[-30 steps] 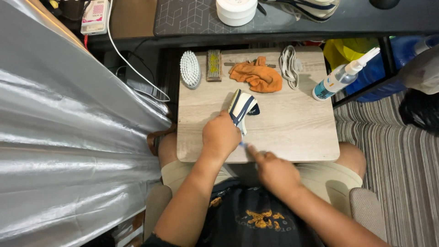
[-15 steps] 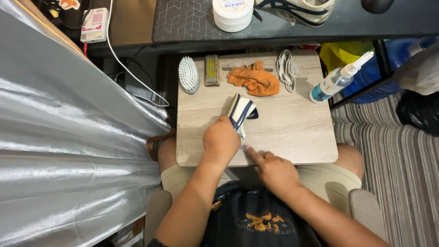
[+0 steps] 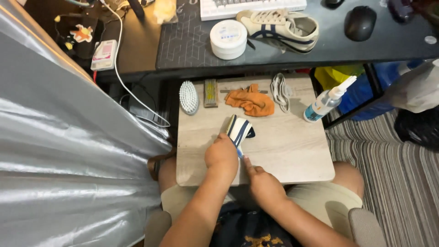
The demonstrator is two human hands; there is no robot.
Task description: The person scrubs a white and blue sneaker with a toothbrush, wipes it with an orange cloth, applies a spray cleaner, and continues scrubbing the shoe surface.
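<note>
Left hand [image 3: 222,158] closed over a cream sneaker with navy stripes [image 3: 238,129], pinning it on its side on the small wooden lap table [image 3: 292,155]. Right hand [image 3: 263,183] at the shoe's near end, forefinger stretched toward it; whether it grips anything I cannot tell, the fingers are partly hidden.

Progress, as a judgement: work on this shoe looks under way, not finished. The laces [image 3: 280,91] lie off to the far side of the table and the matching sneaker [image 3: 279,25] waits up on the dark desk.

Both forearms come up from the lap, elbows bent, wrists low over the table's near edge.

Further out along the table's far edge: white oval brush [image 3: 188,97], small flat brush [image 3: 211,93], orange cloth [image 3: 250,101]. Spray bottle [image 3: 325,101] at the right. White round tub [image 3: 228,38] on the desk.
</note>
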